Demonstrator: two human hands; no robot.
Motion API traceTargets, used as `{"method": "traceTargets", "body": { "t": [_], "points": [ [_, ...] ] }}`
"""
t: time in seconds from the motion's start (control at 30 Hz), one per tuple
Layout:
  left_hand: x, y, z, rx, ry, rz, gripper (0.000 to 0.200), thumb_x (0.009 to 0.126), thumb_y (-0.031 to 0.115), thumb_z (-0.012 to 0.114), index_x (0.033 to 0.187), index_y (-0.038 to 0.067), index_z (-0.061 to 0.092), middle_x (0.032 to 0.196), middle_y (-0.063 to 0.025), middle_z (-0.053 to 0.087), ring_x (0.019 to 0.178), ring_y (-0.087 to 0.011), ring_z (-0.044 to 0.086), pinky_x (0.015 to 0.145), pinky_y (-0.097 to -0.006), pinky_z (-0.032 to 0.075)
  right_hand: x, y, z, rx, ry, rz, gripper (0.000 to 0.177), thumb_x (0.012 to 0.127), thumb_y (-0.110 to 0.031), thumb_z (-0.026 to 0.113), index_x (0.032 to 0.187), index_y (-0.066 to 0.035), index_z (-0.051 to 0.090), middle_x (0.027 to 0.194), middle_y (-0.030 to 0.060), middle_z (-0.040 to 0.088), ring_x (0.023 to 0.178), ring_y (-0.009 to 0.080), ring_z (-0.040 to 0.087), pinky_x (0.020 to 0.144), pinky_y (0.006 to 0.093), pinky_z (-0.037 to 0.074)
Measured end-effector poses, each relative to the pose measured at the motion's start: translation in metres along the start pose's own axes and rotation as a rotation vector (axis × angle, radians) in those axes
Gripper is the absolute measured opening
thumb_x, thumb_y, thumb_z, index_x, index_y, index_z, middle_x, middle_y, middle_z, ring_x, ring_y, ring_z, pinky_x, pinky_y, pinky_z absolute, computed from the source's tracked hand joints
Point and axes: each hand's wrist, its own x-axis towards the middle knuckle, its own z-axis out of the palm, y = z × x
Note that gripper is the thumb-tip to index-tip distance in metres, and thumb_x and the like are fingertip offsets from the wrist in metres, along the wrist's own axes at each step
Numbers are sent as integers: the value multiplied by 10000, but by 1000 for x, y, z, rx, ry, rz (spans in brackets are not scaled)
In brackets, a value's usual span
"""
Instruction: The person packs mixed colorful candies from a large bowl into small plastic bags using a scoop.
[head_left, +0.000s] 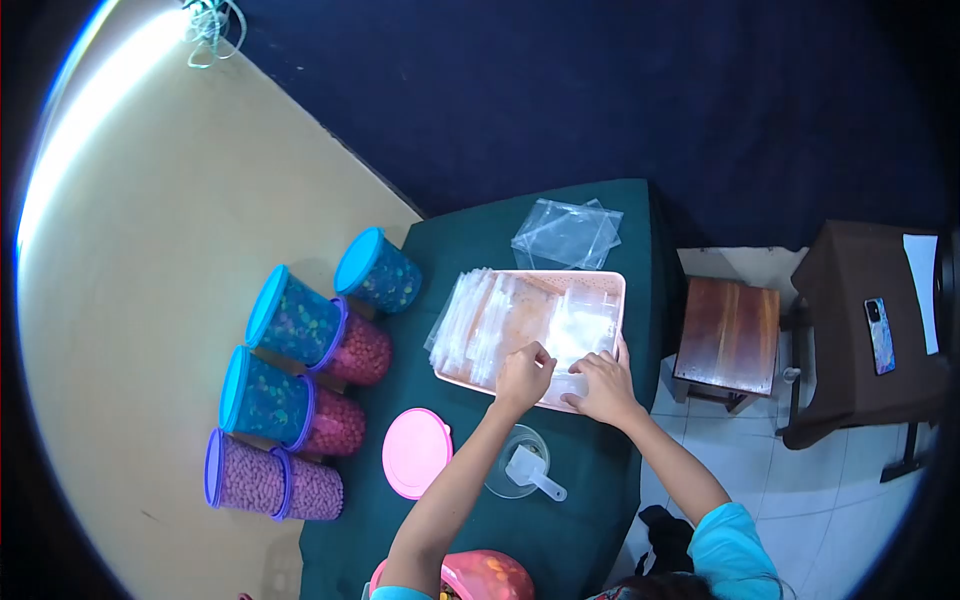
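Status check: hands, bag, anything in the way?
At tray rim: left hand pinches clear bag, right hand rests on it. Nearby scoop in bowl, not obstructing.

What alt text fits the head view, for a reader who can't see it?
A left hand and right hand touch clear plastic bags in a pink tray on a green-covered table. A pink lid, a scoop in a clear bowl and lidded jars lie nearby.
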Motion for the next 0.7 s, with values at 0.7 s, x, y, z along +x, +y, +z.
{"method": "traceTargets", "body": {
  "t": [0.7],
  "points": [
    [-308,83,-187,-1004,382,-204,167,793,135,588,791,-4,496,815,-61,546,735,-99,559,645,-229,451,-111,-209,-76,1266,-720,-81,444,753,-34,577,1144,54,386,876,138,589,809,170,573,764,277,436]
  ]
}}
